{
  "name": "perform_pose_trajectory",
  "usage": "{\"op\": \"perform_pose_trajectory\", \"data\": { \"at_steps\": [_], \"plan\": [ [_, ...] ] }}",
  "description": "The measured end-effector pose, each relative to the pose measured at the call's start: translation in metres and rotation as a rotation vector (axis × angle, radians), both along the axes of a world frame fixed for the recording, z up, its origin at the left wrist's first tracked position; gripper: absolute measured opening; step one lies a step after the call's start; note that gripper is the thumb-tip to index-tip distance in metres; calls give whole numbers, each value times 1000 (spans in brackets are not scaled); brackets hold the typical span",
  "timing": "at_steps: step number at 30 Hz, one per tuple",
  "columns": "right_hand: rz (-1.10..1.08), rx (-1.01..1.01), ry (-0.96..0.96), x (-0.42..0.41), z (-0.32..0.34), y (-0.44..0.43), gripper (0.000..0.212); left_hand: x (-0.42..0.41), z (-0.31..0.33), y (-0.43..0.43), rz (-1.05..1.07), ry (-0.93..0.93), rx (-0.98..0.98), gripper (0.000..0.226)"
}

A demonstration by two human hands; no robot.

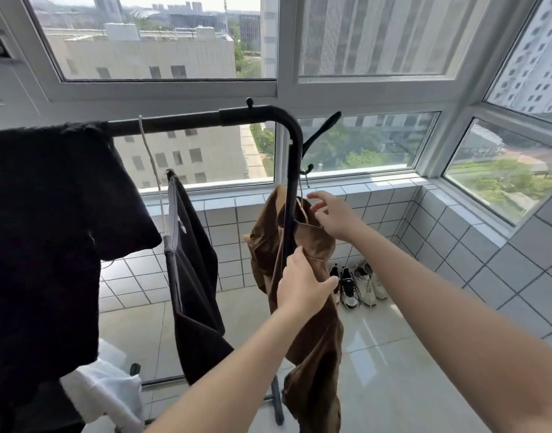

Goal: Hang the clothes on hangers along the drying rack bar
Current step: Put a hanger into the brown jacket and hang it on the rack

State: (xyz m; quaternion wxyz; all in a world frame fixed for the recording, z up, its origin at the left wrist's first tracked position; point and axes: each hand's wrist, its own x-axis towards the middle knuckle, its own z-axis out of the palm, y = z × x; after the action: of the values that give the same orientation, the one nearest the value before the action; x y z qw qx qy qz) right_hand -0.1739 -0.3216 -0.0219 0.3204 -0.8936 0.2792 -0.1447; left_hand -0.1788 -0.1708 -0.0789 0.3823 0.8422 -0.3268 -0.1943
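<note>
Setting: tiled, glazed balcony; windows [162, 42] on two sides, pale floor tiles [393, 354] below.

Rack: black drying rack bar [168, 120] running left to right at the top, bending down into an upright post [291, 189]. Small side hook [309, 168] on the post.

On the bar: black shirt [46, 229] at far left; thin wire hanger [154, 170] carrying a dark garment [193, 270] near the middle.

Item in hand: brown garment [309, 307], hanging beside the post on a hanger [302, 207] whose hook reaches toward the side hook, not the bar; whether it is caught there cannot be told.

Left hand [302, 282]: closed on the brown cloth just below the collar, thumb across the front.

Right hand [334, 215]: open, fingers spread, at the hanger's neck; whether it touches cannot be told.

Step, as judged: settling the brown garment on its hanger. Next move likely calls for a pinch on the hanger hook, a lift to bar height, and a set-down over the bar.

Room: free bar between the wire hanger and the bend. Post touches the cloth, a possible snag.

Floor: shoes [359, 284] by the wall, behind the garment; white cloth [103, 392] at lower left.
</note>
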Motion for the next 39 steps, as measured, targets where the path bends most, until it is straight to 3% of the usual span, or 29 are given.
{"op": "perform_pose_trajectory", "data": {
  "at_steps": [4, 9, 15, 39],
  "plan": [
    [89, -67, -14, 16, -6, -4, 53, 0, -5, -4, 39, 50, -12, 81],
    [114, -188, -4, 25, -14, -14, 28, 12, -11, 8, 115, 9, -51, 57],
    [131, -190, -25, 28, -16, -17, 18, 22, -18, 23, 116, -27, -78, 24],
    [85, -286, 28, 16, 27, -26, 17, 49, 26, 44, -31, -247, -90, 21]
  ]
}}
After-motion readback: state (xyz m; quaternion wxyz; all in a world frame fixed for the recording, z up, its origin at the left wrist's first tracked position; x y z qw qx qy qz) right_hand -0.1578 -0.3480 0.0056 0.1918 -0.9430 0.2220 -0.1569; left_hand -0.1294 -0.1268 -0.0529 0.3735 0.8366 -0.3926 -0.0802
